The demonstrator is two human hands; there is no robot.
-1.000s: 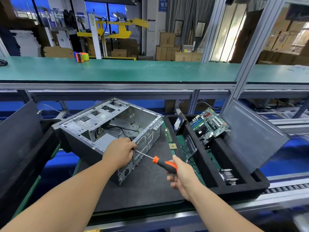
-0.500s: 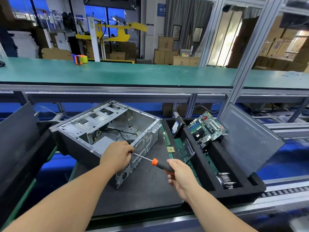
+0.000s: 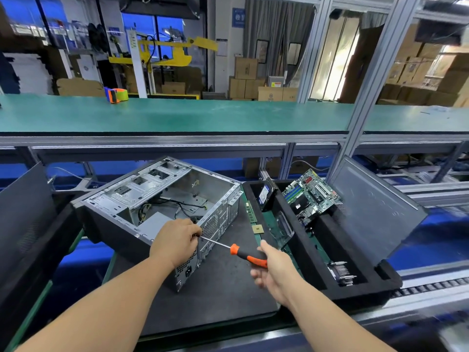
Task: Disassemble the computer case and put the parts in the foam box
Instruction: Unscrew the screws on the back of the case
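On black mat, boxy metal case (image 3: 162, 199), orange-handled screwdriver (image 3: 247, 256)

Computer case (image 3: 162, 199) left of foam box (image 3: 314, 252)

**Open mat between case and foam box**

Bare black mat (image 3: 223, 295) in front of the computer case (image 3: 157, 207), passable toward the foam box (image 3: 314, 270). Blocked nearby by the screwdriver (image 3: 243, 255) slanting across from the case's rear corner. Inside the case, loose cables (image 3: 187, 205) across the floor. Overhead, limited by the green shelf (image 3: 228, 118).
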